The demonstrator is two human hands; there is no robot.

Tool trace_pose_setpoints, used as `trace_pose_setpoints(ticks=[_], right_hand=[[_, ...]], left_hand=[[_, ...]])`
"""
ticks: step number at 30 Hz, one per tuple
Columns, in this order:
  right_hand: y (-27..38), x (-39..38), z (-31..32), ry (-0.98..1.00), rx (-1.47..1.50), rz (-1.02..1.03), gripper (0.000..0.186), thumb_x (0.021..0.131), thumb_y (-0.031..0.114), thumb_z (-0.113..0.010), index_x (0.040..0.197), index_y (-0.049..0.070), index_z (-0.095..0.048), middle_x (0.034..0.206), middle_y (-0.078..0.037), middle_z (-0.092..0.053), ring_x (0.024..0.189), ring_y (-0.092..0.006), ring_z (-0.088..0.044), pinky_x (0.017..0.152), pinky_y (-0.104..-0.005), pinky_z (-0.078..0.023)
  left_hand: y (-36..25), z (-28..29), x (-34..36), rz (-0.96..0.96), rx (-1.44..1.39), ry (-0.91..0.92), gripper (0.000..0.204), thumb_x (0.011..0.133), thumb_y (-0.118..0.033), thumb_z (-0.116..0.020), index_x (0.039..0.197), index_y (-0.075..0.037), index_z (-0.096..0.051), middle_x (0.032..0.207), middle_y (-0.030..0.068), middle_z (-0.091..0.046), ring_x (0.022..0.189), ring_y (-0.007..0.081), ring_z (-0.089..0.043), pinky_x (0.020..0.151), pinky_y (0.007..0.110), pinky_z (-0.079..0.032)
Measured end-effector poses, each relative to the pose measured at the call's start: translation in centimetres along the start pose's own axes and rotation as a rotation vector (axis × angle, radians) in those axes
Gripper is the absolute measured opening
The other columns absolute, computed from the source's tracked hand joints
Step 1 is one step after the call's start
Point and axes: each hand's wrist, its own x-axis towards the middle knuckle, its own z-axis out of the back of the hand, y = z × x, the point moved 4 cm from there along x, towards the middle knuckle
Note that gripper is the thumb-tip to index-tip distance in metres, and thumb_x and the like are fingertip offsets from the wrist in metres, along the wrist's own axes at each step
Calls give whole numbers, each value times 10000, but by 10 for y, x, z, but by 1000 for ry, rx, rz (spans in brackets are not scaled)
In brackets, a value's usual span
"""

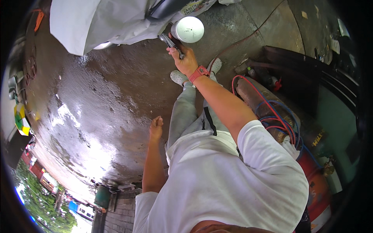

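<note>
My right hand (182, 57), with a red watch on its wrist, is closed around a silver spray gun (169, 40) at the upper middle. A round white cup (192, 29) sits on the gun, its top facing me. Just beyond the gun hangs white sheeting (112, 25) draped over a large object. A dark, glossy panel (165, 9) shows among the sheeting. My left hand (156, 126) hangs low beside my left thigh, fingers curled in, with nothing visible in it.
A thin reddish hose (243, 39) runs over the wet, uneven floor (97, 108) near my feet. On the right lie gas cylinders (268, 103) with red and blue hoses (278, 112), beside a dark glass panel (334, 116). A yellow, green and white object (21, 119) stands far left.
</note>
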Motion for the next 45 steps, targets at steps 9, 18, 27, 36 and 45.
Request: trace_pose_setpoints(ticks=[9,18,27,36,45], right_hand=[[-55,33,99,-212,5,16,462,1021,360,-619,1357,44,-647,1047,-213,-760,916,-294,-747,828,-380,-564],[-37,22,157,-123,40,50,464,1028,375,-612,1325,25,-679,903,-158,-768,839,-192,-734,814,-348,-570],[0,86,259,-254,103,-188,509,1049,454,-565,896,0,-736,744,-44,-723,639,-127,-632,622,-306,-512],[-6,171,403,-630,55,-204,544,1084,520,-467,996,35,-698,766,-60,-706,604,-131,-638,442,-290,-461],[58,142,368,-370,32,-103,505,1048,478,-563,969,12,-743,687,-29,-703,544,-114,-608,528,-300,-491]], left_hand=[[-14,-8,-1,19,140,48,480,1024,-398,-640,1336,-33,-653,1236,136,-701,1126,235,-660,1002,371,-513],[-97,-45,6,-8,206,110,443,1054,-337,-615,1376,-34,-617,1242,106,-690,1109,195,-658,999,338,-503],[-155,-82,7,-57,255,97,427,1064,-306,-603,1385,-23,-602,1209,87,-688,1076,167,-652,985,318,-503],[-185,-125,-5,-37,273,91,467,1042,-354,-624,1354,-7,-618,1307,178,-682,1204,269,-651,1048,382,-491],[-212,-179,-14,-104,241,55,453,1049,-342,-614,1335,9,-635,1240,153,-704,1113,222,-672,999,347,-506]])
